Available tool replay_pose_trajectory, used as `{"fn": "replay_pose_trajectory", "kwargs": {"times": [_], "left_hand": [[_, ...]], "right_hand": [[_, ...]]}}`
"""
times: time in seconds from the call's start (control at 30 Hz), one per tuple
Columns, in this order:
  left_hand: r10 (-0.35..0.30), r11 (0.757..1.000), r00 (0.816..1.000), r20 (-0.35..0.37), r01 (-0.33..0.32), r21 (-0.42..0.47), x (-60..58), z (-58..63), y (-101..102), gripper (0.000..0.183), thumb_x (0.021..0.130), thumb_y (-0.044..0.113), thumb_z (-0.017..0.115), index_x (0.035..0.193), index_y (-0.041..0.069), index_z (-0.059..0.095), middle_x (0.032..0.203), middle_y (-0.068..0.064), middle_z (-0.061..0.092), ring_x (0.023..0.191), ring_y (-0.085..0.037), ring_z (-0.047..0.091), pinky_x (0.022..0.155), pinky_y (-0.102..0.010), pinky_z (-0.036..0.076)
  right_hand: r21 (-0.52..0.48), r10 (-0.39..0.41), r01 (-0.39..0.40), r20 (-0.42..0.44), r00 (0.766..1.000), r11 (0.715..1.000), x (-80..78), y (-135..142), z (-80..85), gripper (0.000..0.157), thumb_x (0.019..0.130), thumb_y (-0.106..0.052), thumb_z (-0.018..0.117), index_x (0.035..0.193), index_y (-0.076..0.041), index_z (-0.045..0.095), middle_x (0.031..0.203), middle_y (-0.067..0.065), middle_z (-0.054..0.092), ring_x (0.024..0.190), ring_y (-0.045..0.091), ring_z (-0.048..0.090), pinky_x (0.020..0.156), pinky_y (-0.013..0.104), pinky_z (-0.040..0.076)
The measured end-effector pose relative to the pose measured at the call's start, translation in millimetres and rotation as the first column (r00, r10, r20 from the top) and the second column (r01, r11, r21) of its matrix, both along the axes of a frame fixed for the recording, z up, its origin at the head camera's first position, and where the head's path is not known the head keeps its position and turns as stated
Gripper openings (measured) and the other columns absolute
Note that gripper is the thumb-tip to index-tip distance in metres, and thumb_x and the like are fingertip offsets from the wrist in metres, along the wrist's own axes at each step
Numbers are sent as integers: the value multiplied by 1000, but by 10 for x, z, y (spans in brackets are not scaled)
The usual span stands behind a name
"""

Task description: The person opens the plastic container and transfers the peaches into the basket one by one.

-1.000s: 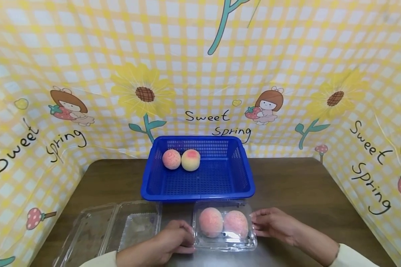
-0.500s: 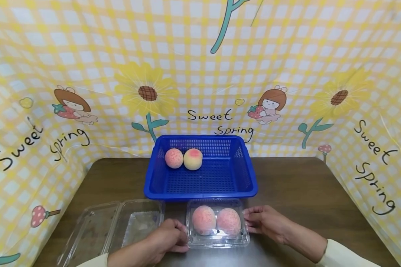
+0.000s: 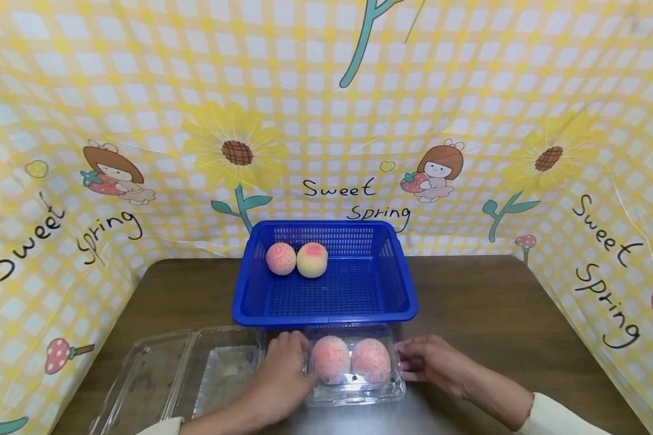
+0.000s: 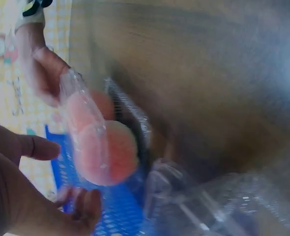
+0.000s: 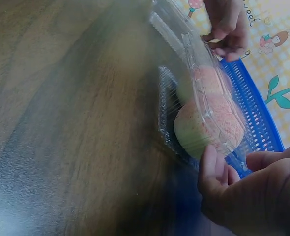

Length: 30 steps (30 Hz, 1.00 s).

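Note:
In the head view, a clear plastic clamshell box (image 3: 354, 396) with its lid over two pink peaches (image 3: 331, 359) stands in front of the blue basket. My left hand (image 3: 285, 377) is at its left side, near the back corner. From the left wrist, that hand (image 4: 42, 191) shows thumb and fingers spread apart, beside the box. My right hand (image 3: 435, 362) has its fingertips on the box's right edge. The right wrist view shows thumb and fingers (image 5: 211, 164) of this hand around that end, by a peach (image 5: 209, 125).
The blue basket (image 3: 326, 317) holds two more peaches (image 3: 312, 261) at its back left. Left of the box lies a second clear clamshell box (image 3: 223, 338), opened flat, with a white pad inside. A yellow checked cloth (image 3: 332, 121) hangs around the brown table (image 3: 468, 290).
The box has shifted left a little in front of the basket, my right hand moving along with it. My left hand has since moved back along the box's left side.

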State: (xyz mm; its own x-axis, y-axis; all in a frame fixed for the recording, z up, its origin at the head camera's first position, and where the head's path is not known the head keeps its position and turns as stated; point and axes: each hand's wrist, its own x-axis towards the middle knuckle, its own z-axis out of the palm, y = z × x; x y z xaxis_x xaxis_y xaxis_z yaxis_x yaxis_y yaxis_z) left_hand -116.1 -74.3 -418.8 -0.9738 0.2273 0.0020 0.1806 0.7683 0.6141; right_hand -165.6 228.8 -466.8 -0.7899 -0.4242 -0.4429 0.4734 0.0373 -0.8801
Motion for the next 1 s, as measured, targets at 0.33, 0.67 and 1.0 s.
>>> {"fn": "replay_pose_trajectory", "kwargs": {"times": [0.33, 0.67, 1.0], "left_hand": [[-481, 836, 813, -327, 313, -451, 36, -2, 439, 54, 79, 36, 72, 124, 11, 56, 119, -3, 56, 114, -20, 51, 95, -39, 46], [-554, 718, 800, -230, 319, -618, 30, -91, 838, 76, 78, 56, 67, 136, 10, 51, 140, -7, 49, 127, -26, 46, 93, -43, 48], [-582, 688, 733, -352, 213, -694, 39, -189, 913, 60, 75, 33, 72, 128, 10, 57, 127, -7, 56, 114, -25, 53, 85, -34, 52]], "right_hand": [[-93, 70, -68, 20, 997, 993, 202, 66, -74, 31, 87, 1, 51, 116, 12, 48, 100, 11, 63, 91, 20, 66, 89, 39, 56], [-191, 70, -63, 29, 997, 980, 308, 105, -102, 38, 85, 7, 50, 122, 12, 44, 107, 12, 61, 99, 20, 64, 93, 37, 54], [-228, 78, -68, 32, 996, 971, 344, 126, -125, 41, 84, 9, 56, 123, 11, 45, 107, 10, 61, 101, 18, 62, 95, 34, 53]]}}
